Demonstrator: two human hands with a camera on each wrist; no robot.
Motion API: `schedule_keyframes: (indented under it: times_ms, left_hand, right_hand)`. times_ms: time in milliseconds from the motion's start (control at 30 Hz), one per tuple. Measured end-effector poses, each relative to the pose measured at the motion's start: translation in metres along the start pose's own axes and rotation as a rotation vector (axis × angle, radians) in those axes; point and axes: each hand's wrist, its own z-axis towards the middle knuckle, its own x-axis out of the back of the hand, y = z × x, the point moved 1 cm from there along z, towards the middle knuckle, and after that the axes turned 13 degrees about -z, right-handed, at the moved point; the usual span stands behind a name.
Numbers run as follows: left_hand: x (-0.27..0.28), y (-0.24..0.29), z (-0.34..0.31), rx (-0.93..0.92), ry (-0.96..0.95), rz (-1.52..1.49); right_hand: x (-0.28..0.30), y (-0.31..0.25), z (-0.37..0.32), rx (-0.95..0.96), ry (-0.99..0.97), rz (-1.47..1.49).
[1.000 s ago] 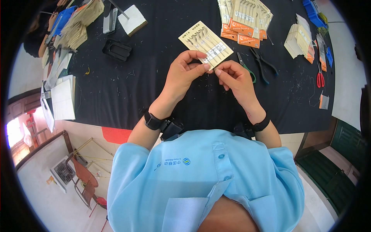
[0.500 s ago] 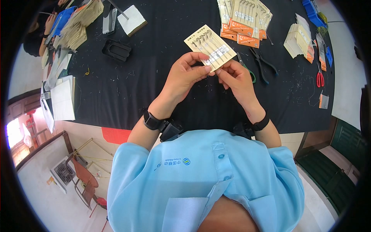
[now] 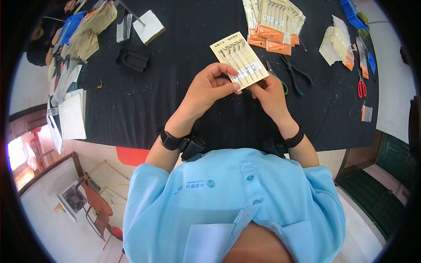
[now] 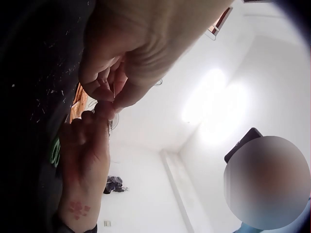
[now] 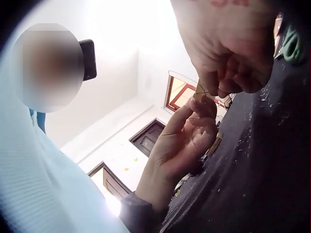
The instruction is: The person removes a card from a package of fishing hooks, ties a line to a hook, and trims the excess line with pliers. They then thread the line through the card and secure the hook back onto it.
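A cream card of fishing hooks [image 3: 239, 59] is held up over the black cloth, its several hooks side by side and a white label across their shanks. My left hand [image 3: 209, 90] pinches the lower left corner, thumb and forefinger on the printed face. At the lower right corner, my right hand [image 3: 272, 97] grips the card, its fingers partly hidden behind it. In the right wrist view, a sliver of the card [image 5: 200, 89] shows between the fingertips of both hands, with thin line beside it.
Just right of the hands lie green-handled scissors [image 3: 284, 85] and dark pliers [image 3: 294, 74]. More packaged hook cards [image 3: 274, 26] are piled behind. Blank cards [image 3: 334, 46] and red scissors [image 3: 362, 89] lie farther right. On the left are a black tray [image 3: 132, 60], a stapler [image 3: 124, 28] and a white block [image 3: 149, 27].
The hook card has turned to stand more upright and come slightly nearer my body. My right fingers have shifted from the bottom edge to behind the lower right corner. My left hand keeps its pinch.
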Motion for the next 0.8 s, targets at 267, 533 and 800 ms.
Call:
schedule_keyframes:
  times_ms: [267,533,800]
  left_hand:
    - [-0.010,0.003,-0.001,0.089,-0.029,0.079]
    - [-0.012,0.001,0.000,0.104,-0.091,0.109]
    - [-0.015,0.013,-0.006,0.131,-0.133,0.096]
  right_hand:
    - [0.001,0.008,0.000,0.001,-0.013,0.124]
    - [0.004,0.006,0.003,0.028,0.041,0.021]
    - [0.028,0.008,0.014,0.034,0.171,0.052]
